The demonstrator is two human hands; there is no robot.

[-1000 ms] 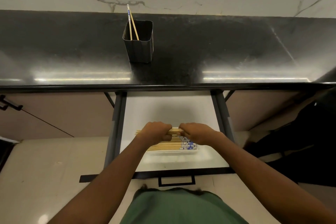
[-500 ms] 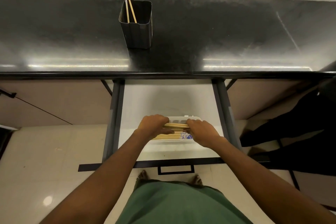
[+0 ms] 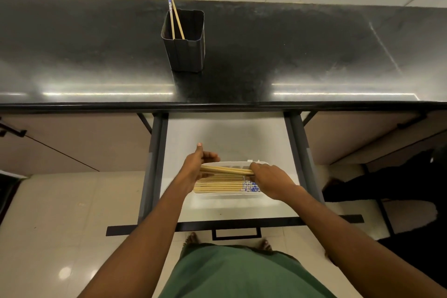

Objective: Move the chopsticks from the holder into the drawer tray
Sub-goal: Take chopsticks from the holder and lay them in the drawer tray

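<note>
A dark square holder [image 3: 184, 42] stands on the black counter with two chopsticks [image 3: 174, 16] leaning in it. Below, in the open drawer, a white tray [image 3: 227, 197] holds several wooden chopsticks [image 3: 222, 185] lying side by side, their blue-patterned ends to the right. My right hand [image 3: 271, 180] grips the right end of a small bundle of chopsticks [image 3: 227, 170] held just above the tray. My left hand [image 3: 197, 164] is at the bundle's left end, fingers spread and thumb raised, its palm against the tips.
The black counter [image 3: 290, 55] runs across the view, with a marble wall behind. The open drawer [image 3: 229, 140] has grey side rails and a black front with a handle [image 3: 235, 233]. A dark shape lies on the floor at right [image 3: 399, 189].
My left hand has opened, with the thumb lifted off the bundle. The bundle now slants a little above the tray, still gripped by my right hand. The camera view shifted.
</note>
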